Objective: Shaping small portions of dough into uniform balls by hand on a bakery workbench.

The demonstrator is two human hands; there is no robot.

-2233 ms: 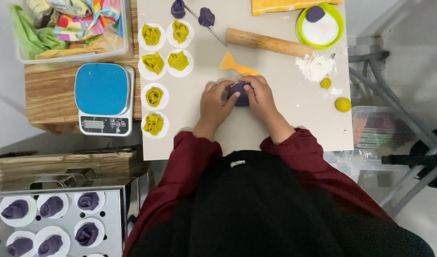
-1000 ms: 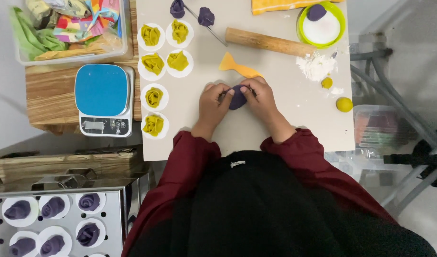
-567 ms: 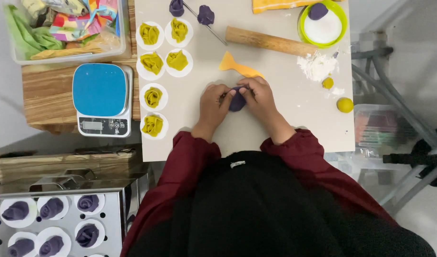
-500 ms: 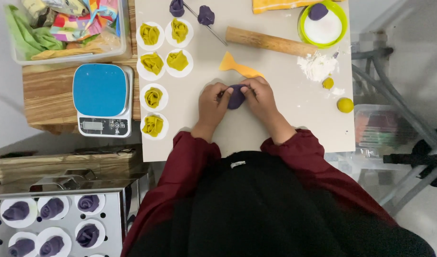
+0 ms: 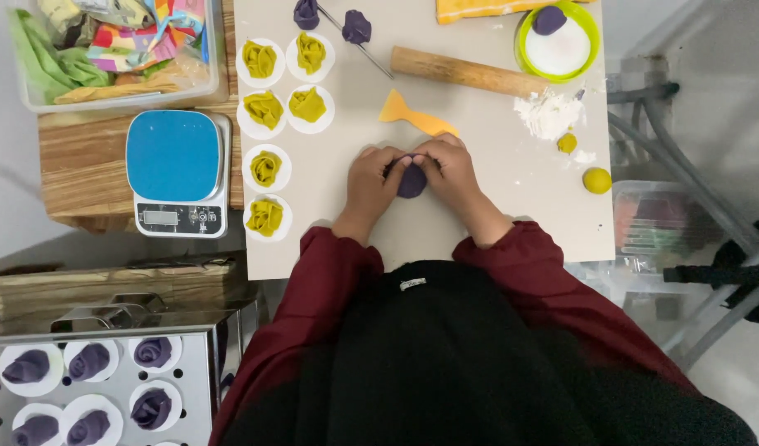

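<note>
On the tabletop (image 5: 495,215), mid-board, purple dough piece (image 5: 411,180) sits between both hands; left hand (image 5: 371,182) and right hand (image 5: 451,169) fingers pinch closed on its top edge. Orange scraper (image 5: 416,117) just beyond, rolling pin (image 5: 466,71) farther back.

Purple dough piece (image 5: 411,180) between left hand (image 5: 371,178) and right hand (image 5: 450,170). Dark red sleeves (image 5: 305,285), black apron (image 5: 445,363). Pale grey work board (image 5: 495,206). Yellow-green folded dough shapes (image 5: 265,110) on white round papers. Orange scraper (image 5: 416,116). Light brown wooden rolling pin (image 5: 466,72). Lime-green bowl rim (image 5: 592,33), white inside. White flour heap (image 5: 549,111). Yellow dough balls (image 5: 597,180). Blue-topped scale (image 5: 177,157), white base. Purple rose shapes (image 5: 152,353) on silver perforated tray (image 5: 199,388).
</note>
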